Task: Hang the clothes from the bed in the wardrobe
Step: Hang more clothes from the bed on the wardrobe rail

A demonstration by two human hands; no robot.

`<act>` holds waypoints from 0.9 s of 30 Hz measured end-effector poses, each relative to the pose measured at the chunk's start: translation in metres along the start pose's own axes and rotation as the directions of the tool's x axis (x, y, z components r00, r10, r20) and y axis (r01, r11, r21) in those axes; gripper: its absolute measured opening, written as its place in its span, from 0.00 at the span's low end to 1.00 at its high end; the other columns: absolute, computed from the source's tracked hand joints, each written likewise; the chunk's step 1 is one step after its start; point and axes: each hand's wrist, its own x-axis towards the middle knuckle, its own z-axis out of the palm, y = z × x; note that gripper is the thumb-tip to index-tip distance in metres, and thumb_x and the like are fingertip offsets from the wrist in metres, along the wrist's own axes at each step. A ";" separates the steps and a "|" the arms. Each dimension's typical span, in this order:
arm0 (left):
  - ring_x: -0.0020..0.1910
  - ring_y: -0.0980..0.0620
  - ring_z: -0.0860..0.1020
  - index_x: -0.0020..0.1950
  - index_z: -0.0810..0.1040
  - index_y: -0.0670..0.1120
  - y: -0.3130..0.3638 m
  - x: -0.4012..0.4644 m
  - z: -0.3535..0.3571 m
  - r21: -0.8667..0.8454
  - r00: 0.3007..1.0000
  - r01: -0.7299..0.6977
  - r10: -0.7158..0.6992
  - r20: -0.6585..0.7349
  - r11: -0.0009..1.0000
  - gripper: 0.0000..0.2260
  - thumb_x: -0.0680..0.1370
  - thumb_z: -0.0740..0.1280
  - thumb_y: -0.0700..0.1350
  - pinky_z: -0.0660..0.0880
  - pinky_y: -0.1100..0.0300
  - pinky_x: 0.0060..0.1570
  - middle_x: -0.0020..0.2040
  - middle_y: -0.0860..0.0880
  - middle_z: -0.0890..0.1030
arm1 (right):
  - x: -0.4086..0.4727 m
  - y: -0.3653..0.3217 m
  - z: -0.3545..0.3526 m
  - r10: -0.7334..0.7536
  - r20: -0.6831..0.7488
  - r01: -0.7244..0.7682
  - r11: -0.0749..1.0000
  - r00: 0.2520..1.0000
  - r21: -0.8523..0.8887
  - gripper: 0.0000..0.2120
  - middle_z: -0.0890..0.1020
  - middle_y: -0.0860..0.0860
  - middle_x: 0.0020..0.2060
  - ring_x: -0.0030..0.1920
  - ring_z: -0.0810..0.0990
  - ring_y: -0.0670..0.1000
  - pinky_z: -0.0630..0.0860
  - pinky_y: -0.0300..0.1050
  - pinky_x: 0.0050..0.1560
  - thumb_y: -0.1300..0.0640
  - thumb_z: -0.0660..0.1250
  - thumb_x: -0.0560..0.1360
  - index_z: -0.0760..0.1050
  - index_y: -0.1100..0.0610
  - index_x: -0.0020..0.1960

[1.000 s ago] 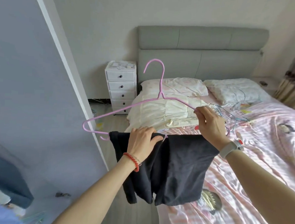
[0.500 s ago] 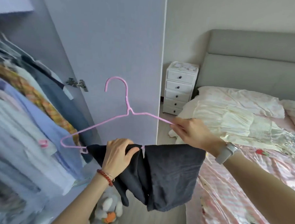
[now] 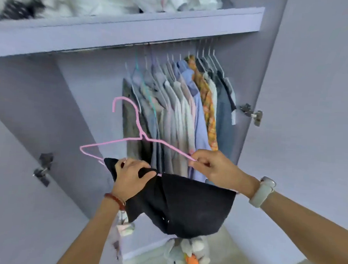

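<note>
A black garment (image 3: pixel 188 204) hangs folded over the bottom bar of a pink wire hanger (image 3: pixel 129 139). My left hand (image 3: pixel 132 176) grips the garment and the bar together near the hanger's left end. My right hand (image 3: pixel 213 168) pinches the hanger's right sloping arm. The hook points up and left, well below the wardrobe rail (image 3: pixel 133 46). The open wardrobe fills the view, and the bed is out of sight.
Several shirts (image 3: pixel 182 112) on hangers crowd the right half of the rail; its left half is bare. A shelf (image 3: pixel 133 28) with folded laundry runs above. Open doors (image 3: pixel 313 118) flank both sides. A plush toy (image 3: pixel 189 256) lies on the floor below.
I have turned from the bed to face the wardrobe, carrying the hanger and black garment with me. Both hands keep the same hold, and the hanger now sits in front of the hanging shirts.
</note>
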 end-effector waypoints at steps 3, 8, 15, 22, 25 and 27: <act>0.57 0.52 0.70 0.44 0.80 0.52 -0.029 0.004 -0.025 0.061 0.988 0.147 -0.144 -0.047 0.987 0.06 0.73 0.69 0.53 0.49 0.54 0.64 0.46 0.58 0.79 | 0.057 -0.010 0.022 -0.020 0.045 0.012 0.984 0.999 0.176 0.06 0.68 0.44 0.19 0.24 0.66 0.41 0.62 0.31 0.29 0.62 0.64 0.75 0.76 0.60 0.40; 0.63 0.45 0.67 0.56 0.77 0.53 -0.049 0.025 -0.075 0.074 0.869 0.464 -0.437 -0.232 0.883 0.11 0.75 0.66 0.52 0.56 0.47 0.65 0.60 0.49 0.75 | 0.129 -0.028 0.071 0.024 0.122 -0.072 0.914 0.992 0.400 0.09 0.69 0.47 0.24 0.22 0.66 0.41 0.63 0.32 0.27 0.61 0.62 0.76 0.75 0.67 0.42; 0.63 0.42 0.66 0.64 0.72 0.45 -0.036 0.064 -0.141 0.073 0.771 0.343 -0.236 -0.592 0.937 0.17 0.76 0.65 0.42 0.63 0.50 0.60 0.64 0.44 0.70 | 0.207 -0.051 0.126 0.134 0.071 -0.151 0.850 0.988 0.504 0.11 0.70 0.51 0.26 0.27 0.67 0.46 0.64 0.37 0.29 0.60 0.61 0.76 0.75 0.69 0.43; 0.72 0.34 0.55 0.73 0.62 0.46 -0.044 0.145 -0.192 0.450 0.764 0.243 0.117 -0.635 0.860 0.29 0.72 0.65 0.40 0.55 0.38 0.67 0.73 0.37 0.58 | 0.281 -0.063 0.147 0.209 -0.211 -0.079 0.863 0.955 0.498 0.07 0.75 0.48 0.32 0.34 0.73 0.47 0.64 0.35 0.31 0.62 0.60 0.76 0.77 0.60 0.46; 0.73 0.34 0.49 0.75 0.54 0.47 -0.063 0.172 -0.194 0.542 0.799 0.238 0.154 -0.581 0.806 0.34 0.73 0.66 0.45 0.49 0.36 0.68 0.74 0.37 0.53 | 0.315 -0.065 0.149 0.255 -0.315 -0.080 0.875 0.914 0.477 0.09 0.78 0.55 0.39 0.41 0.73 0.53 0.62 0.37 0.36 0.63 0.58 0.77 0.76 0.64 0.49; 0.72 0.35 0.45 0.75 0.51 0.47 -0.077 0.183 -0.190 0.562 0.796 0.230 0.179 -0.579 0.795 0.36 0.72 0.67 0.47 0.47 0.37 0.68 0.74 0.38 0.50 | 0.339 -0.065 0.149 0.295 -0.332 -0.106 0.868 0.896 0.485 0.10 0.80 0.61 0.46 0.47 0.76 0.58 0.68 0.41 0.45 0.64 0.56 0.77 0.75 0.66 0.51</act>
